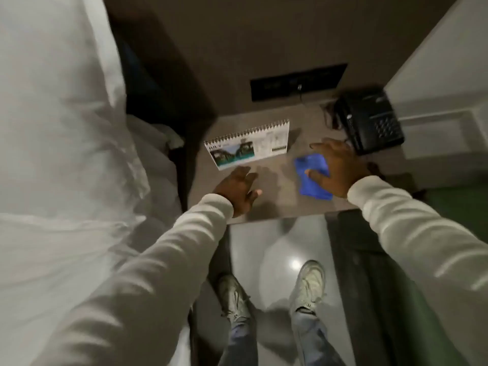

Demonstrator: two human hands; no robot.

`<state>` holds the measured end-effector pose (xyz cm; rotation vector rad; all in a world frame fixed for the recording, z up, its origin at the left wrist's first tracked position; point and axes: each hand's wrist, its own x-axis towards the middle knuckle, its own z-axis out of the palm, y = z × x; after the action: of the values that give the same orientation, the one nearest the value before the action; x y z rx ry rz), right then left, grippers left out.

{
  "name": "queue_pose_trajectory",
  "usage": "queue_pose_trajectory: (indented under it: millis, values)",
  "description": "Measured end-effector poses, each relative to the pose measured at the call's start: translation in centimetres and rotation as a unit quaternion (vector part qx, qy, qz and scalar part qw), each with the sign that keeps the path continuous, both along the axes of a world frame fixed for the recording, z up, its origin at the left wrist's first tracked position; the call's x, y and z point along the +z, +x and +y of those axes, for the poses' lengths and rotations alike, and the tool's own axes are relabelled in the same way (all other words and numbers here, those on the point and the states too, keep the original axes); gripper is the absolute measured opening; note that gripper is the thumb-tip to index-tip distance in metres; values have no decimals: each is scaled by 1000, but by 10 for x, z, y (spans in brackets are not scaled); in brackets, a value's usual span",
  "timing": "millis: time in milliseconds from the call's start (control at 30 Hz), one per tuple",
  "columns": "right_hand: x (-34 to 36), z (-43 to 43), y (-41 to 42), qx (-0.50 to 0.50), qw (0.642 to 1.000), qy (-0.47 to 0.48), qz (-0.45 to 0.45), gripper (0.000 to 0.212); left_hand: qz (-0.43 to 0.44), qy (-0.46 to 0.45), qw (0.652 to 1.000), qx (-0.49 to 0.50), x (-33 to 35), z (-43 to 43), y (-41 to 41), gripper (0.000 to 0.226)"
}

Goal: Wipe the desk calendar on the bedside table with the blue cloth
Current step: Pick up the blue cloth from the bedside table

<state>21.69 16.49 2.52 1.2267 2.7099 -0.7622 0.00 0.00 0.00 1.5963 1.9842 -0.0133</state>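
The desk calendar (pixel 248 143) is seen standing on the bedside table (pixel 280 196), toward its far left part, with the spiral binding along the top edge and a landscape photo on the left of the facing page. The blue cloth (pixel 313 178) is laid flat on the tabletop to the right of the calendar and apart from it. The right hand (pixel 336 167) is spread over the cloth's right side, fingers apart, with the thumb lying across the fabric; whether the cloth is actually pressed or gripped cannot be told through the blur. The left hand (pixel 239 188) is held open just near of the calendar's lower edge, fingers splayed, nothing clasped in it. A black telephone (pixel 369 120) is set at the table's far right corner. White bedding (pixel 60 128) is seen at the left. No containers are seen on the table.
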Motion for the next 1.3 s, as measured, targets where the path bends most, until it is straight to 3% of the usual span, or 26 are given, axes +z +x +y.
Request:
queue_pose_trajectory:
  millis: [200, 367, 500, 633, 800, 967, 1100, 1200, 1300]
  values:
    - [-117, -11, -6, -46, 997, 61, -27, 62, 48, 9, 999, -5, -122, -8, 9, 67]
    - [-169, -26, -13, -113, 991, 75, -14, 78, 117, 91, 989, -14, -171, -28, 20, 70]
    - [-186, -32, -21, -165, 976, 141, 18, 63, 138, 109, 984, -16, -176, -30, 18, 70]
    - [-193, -27, -30, -215, 960, 177, 17, 62, 95, 89, 991, -42, -166, -29, 6, 71]
    - [-188, -22, -33, -271, 944, 171, 83, 63, 113, 114, 973, -167, -117, -21, -26, 73]
    - [-182, -44, -49, -370, 893, 136, 217, 72, 208, 239, 912, -260, -63, -5, -64, 70]
    - [-190, -84, -75, -377, 831, 172, 371, 65, 239, 318, 885, -243, -33, 18, -99, 73]
    - [-194, -99, -100, -386, 785, 166, 454, 60, 257, 294, 889, -238, -22, 37, -129, 84]
    - [-187, -102, -126, -396, 751, 166, 502, 54, 267, 228, 889, -293, -22, 49, -151, 95]
